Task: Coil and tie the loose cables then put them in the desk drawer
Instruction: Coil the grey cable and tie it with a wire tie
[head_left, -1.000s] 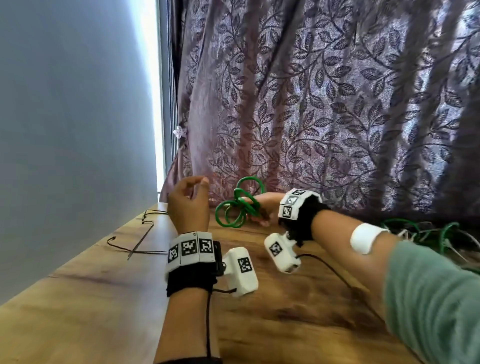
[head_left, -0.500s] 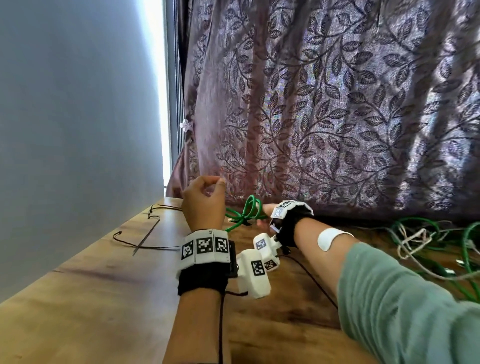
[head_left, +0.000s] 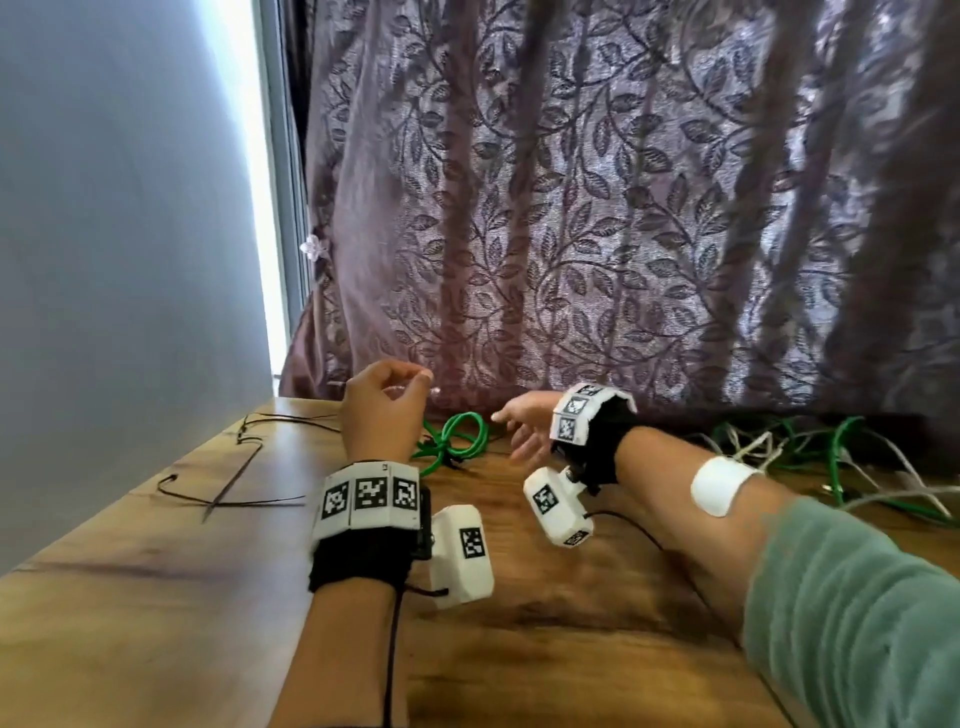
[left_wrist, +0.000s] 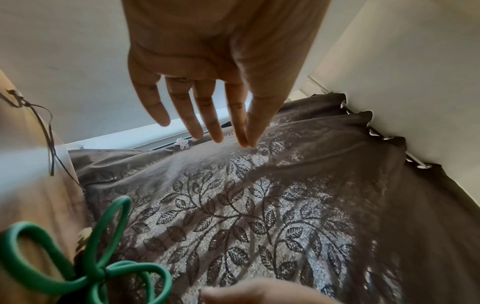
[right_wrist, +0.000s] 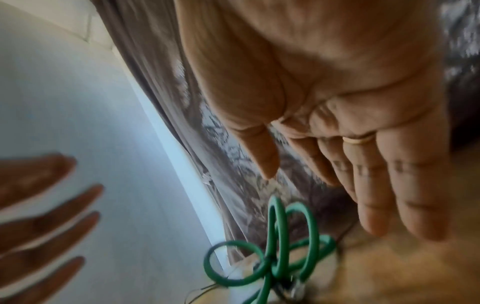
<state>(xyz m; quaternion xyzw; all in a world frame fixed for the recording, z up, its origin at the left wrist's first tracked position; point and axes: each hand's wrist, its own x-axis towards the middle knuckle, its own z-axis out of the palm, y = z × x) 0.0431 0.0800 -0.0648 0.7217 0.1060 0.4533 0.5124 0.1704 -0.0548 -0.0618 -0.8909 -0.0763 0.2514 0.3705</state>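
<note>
The coiled green cable lay knotted into several loops on the wooden counter, close to the foot of the leaf-patterned curtain. The left hand was raised just left of the cable; the left wrist view showed its fingers extended and loosely spread, with nothing in them. The right hand was just right of the cable, palm open and fingers straight, likewise holding nothing and clear of the loops. A thin dark wire trailed over the counter farther left of the cable, toward the pale wall. Well to the right of the cable, along the curtain's hem, sat a loose tangle of green and white cables.
</note>
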